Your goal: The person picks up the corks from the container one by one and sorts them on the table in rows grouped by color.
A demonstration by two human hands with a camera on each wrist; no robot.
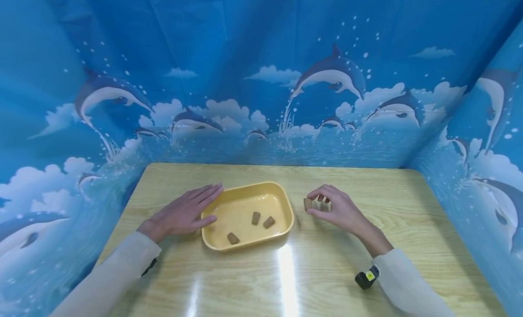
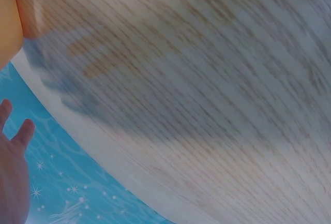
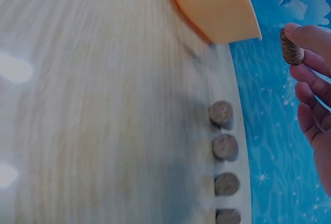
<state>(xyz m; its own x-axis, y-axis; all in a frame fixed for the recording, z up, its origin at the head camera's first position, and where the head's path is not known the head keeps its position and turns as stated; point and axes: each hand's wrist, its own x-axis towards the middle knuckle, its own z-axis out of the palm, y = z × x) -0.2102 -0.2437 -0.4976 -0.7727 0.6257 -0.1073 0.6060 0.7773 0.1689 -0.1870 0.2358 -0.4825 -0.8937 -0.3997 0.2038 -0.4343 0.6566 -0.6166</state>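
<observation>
A yellow tray (image 1: 245, 245) sits mid-table in the head view, with three brown cork stoppers lying in it, one cork (image 1: 233, 238) at the near side. My left hand (image 1: 184, 215) lies at the tray's left end, fingers straight, over its rim. In the left wrist view only part of that hand (image 2: 13, 177) shows. To the tray's right, my right hand (image 1: 339, 210) pinches a cork stopper (image 3: 291, 47) between thumb and fingertips, held above the table. Beneath this hand several corks stand in a row, one being a cork (image 3: 225, 147) in the right wrist view.
The wood-grain table (image 1: 245, 280) has bright light reflections near its front. A blue dolphin-print curtain (image 1: 253, 81) hangs behind it and along both sides. A small black device (image 1: 365, 279) is strapped at the right wrist.
</observation>
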